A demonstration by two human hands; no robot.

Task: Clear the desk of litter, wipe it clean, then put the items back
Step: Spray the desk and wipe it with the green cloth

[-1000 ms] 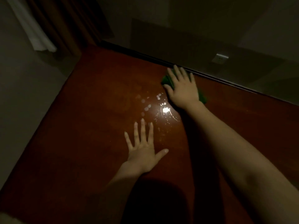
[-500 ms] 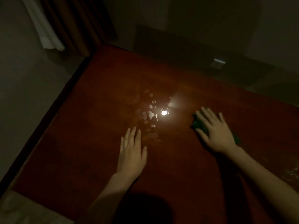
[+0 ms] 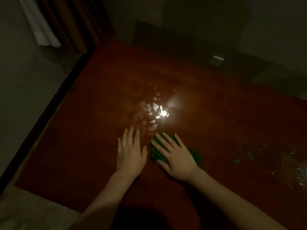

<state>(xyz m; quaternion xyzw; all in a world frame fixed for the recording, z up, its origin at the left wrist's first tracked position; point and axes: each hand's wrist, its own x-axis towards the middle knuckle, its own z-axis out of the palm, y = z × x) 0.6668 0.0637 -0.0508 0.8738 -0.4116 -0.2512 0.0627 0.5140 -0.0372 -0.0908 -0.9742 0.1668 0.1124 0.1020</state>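
From where I sit I see a dim room and a reddish-brown desk filling most of the head view. My right hand lies flat on a green cloth, fingers straight and spread, palm pressing the fabric onto the wood; nothing is curled round it, so the cloth is pinned rather than gripped. The cloth sits in the near middle of the desk, its edges showing past my fingertips on the far side and past the heel of the hand on the right. My left hand rests flat on the bare wood just beside the cloth, fingers straight and close together, holding nothing, with a narrow gap between its thumb and my right hand. Just beyond both hands a patch of pale wet droplets catches a bright reflection of light. Toward the right edge of the view the surface glistens with a wet smear, and a few small green flecks lie near it; I cannot tell what they are. At the far left hangs a brown curtain with a pale strip of fabric beside it. A small light-coloured wall socket sits on the dark panel behind the desk.
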